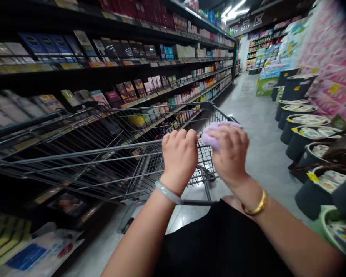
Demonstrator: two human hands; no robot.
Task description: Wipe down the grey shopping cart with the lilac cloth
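My left hand point(180, 156) is closed around the top rail of a grey wire shopping cart point(112, 152), its wrist in a pale bangle. A light purple cloth point(212, 141) is bunched in my right hand point(232, 154), whose fingers are curled over it beside the left hand. The cloth lies at the cart's upper rim; whether it touches the rail is hidden by my fingers. A gold bracelet point(258, 204) circles my right wrist. The cart's basket stretches to the left and ahead, and its mesh shows no goods that I can make out.
Shelves point(150, 61) packed with boxes and bottles run along the left, close to the cart. Several dark buckets point(291, 148) of goods line the right side. Between them the grey floor point(248, 111) leads to more shelving at the back.
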